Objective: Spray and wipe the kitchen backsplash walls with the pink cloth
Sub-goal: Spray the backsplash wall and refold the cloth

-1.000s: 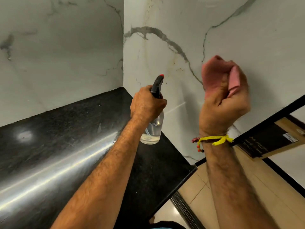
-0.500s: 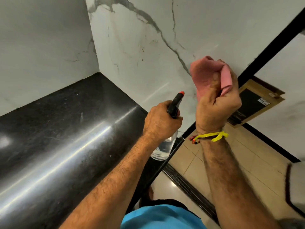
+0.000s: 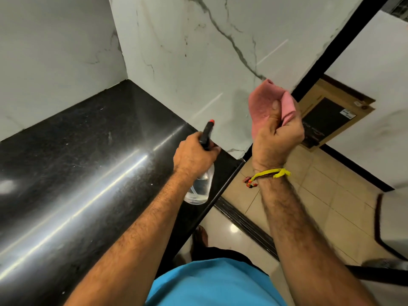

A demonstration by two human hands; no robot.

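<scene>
1. Your left hand (image 3: 194,156) is wrapped around the neck of the spray bottle (image 3: 199,186), whose red-tipped nozzle points at the right backsplash wall (image 3: 198,51); the clear body hangs over the countertop's end.
2. Your right hand (image 3: 278,138) clutches the bunched pink cloth (image 3: 261,109), thumb pressed on it, raised near that wall's outer edge; whether the cloth touches the marble cannot be told.
3. A yellow thread band (image 3: 270,174) with small beads circles your right wrist.
4. The black granite countertop (image 3: 77,162) meets two white veined marble walls in a corner; the left wall (image 3: 55,51) lies in shadow.
5. Beyond the black trim, a brown cardboard box (image 3: 331,115) leans against a white wall above beige floor tiles (image 3: 320,195).
6. The box's print is too small to read, and your trigger finger is hidden behind the spray head.
</scene>
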